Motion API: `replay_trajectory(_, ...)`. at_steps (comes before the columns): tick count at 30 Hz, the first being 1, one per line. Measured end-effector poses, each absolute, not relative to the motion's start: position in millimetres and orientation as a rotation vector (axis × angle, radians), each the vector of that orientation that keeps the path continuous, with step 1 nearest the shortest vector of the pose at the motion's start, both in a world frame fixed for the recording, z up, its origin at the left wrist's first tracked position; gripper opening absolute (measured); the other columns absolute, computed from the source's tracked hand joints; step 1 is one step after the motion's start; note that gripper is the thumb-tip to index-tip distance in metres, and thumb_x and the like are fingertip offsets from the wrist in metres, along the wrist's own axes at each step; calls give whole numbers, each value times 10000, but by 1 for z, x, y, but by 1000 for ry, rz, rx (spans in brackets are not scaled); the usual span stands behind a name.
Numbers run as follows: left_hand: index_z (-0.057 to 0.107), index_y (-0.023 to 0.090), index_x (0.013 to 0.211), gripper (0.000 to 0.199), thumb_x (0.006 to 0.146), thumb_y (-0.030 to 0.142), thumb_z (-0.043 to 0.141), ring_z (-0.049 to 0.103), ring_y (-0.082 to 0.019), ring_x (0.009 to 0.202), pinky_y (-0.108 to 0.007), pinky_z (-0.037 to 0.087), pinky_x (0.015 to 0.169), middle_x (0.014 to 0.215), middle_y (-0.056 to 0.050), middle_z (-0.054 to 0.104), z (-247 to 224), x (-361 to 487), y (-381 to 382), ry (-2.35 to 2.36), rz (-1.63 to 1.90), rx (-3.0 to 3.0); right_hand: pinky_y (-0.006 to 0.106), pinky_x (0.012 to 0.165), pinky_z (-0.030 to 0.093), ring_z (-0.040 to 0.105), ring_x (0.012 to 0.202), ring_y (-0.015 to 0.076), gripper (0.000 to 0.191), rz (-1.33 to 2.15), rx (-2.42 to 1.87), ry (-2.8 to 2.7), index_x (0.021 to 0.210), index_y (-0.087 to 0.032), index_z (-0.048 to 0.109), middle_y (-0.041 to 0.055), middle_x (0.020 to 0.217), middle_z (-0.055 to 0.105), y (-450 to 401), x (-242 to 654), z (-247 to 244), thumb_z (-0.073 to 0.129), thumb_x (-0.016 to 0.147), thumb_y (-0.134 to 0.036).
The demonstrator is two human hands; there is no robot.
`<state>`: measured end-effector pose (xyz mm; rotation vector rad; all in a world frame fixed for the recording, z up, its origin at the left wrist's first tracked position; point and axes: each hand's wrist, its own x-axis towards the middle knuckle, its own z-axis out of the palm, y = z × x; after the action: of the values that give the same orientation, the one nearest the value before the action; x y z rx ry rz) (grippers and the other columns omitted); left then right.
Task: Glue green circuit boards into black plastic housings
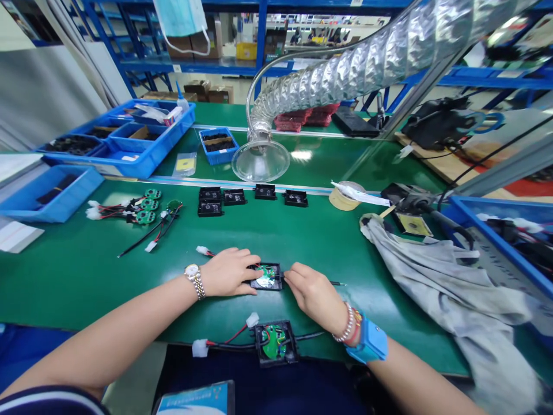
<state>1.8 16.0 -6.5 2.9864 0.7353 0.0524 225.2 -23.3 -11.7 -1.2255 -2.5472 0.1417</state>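
Note:
My left hand [228, 273] grips the left side of a small black plastic housing [280, 285] on the green bench, its fingers reaching over the rim. Inside the housing lies a green circuit board [270, 270]. At the housing's right end, my right hand [311, 293] is closed in a pinch on a black cable [339, 283], whose tail shows beyond the hand. A white connector [202, 250] on red wire sticks out behind my left hand. Nearer the bench's front edge sits a second housing [288, 360] with a board, wires and a white connector [200, 347].
Several black housings [234, 197] stand ahead, with wired circuit boards [146, 217] to their left. A clear extraction hood [261, 161] hangs from a silver duct [328, 75]. Blue bins [56, 199] line the left; a grey cloth [427, 271] and tape roll [341, 199] lie right.

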Motion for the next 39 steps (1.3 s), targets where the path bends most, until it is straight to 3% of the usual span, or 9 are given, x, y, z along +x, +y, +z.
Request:
replay_trajectory(7, 574, 227, 1045, 398, 830, 520, 414, 476, -185, 839, -280, 360, 647, 1107, -73, 507, -8, 1, 19, 702, 46, 2961, 273, 569, 333, 433, 622, 158, 200, -6, -1226, -2817, 682, -156, 549, 48, 683, 513, -23, 217, -11, 430, 761, -16)
replay_trajectory(13, 581, 219, 1031, 382, 823, 507, 442, 466, -184, 868, -282, 380, 677, 1172, -74, 483, -8, 2, 16, 727, 67, 2986, 260, 579, 359, 462, 636, 148, 179, 34, -1217, -2861, 699, -151, 551, 45, 718, 525, -19, 218, -9, 446, 786, -34)
replay_trajectory(16, 563, 210, 1057, 351, 848, 459, 431, 458, -188, 872, -290, 386, 679, 1224, -57, 475, -11, 0, 11, 731, 81, 3036, 243, 591, 389, 478, 625, 134, 186, 114, -1271, -2718, 707, -149, 553, 35, 706, 513, -20, 223, -14, 432, 828, -77)
replay_trajectory(21, 534, 242, 1121, 311, 880, 392, 406, 447, -197, 894, -297, 390, 719, 1141, -41, 558, -24, -4, 6, 705, 207, 3009, 243, 670, 437, 528, 705, 136, 130, 401, -1203, -2528, 864, -128, 574, 54, 794, 541, -18, 233, -20, 452, 832, -95)
replay_trajectory(32, 576, 226, 1056, 249, 873, 334, 447, 441, -199, 902, -300, 415, 732, 1127, -42, 572, -23, 0, 7, 643, 249, 2955, 246, 607, 411, 484, 638, 138, 231, 456, -1047, -2509, 742, -126, 566, 49, 687, 519, -12, 234, -28, 369, 861, -96)
replay_trajectory(39, 572, 227, 1057, 247, 873, 331, 444, 440, -201, 905, -294, 425, 713, 1126, -28, 569, -22, 1, 6, 675, 226, 2989, 247, 627, 431, 517, 668, 139, 131, 588, -1027, -2485, 810, -132, 572, 55, 745, 543, -8, 239, -27, 444, 838, -122)
